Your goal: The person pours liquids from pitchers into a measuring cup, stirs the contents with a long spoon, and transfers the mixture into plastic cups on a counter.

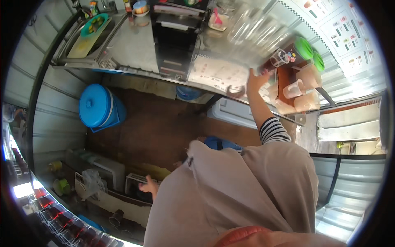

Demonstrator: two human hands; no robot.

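My right hand [258, 80] reaches over the steel counter at the upper right, its forearm coming out of a black-and-white striped sleeve. Its fingers look apart, with nothing visible between them, though the tips are slightly blurred. Just beyond them is a transparent plastic cup [279, 57], beside a reddish-brown tray [284, 80]. A whitish printed sheet [212, 74] lies on the counter left of the hand. Low on the left, my left hand [149, 186] hangs beside my beige garment, fingers spread and holding nothing. Behind it is a dark box-like object [138, 187] with a pale edge.
Transparent cup stacks [259, 35], green-lidded containers [303, 48] and pale stacked cups [306, 101] crowd the counter's right side. A sink [66, 57] with a cutting board is at far left. A blue lidded bucket [96, 107] and a grey cooler box [232, 113] stand below.
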